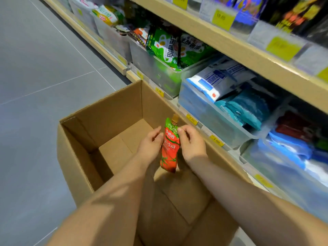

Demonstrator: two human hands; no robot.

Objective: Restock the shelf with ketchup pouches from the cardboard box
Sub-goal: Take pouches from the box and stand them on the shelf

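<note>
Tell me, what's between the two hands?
In the head view, the red-and-green ketchup pouch hangs upright between the left hand and the right hand, above the cardboard box.

Shop: price-tagged shelf [236,50], seemingly groceries.

Floor [44,71]: grey tiles; cardboard box [110,110] against shelf's front edge.
Shelf [209,137]: clear bins [213,114] of packets.

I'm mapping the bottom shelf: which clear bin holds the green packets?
The bin just past the box's far corner; the bin beside it, nearer the hands, holds white and blue packs instead.
</note>
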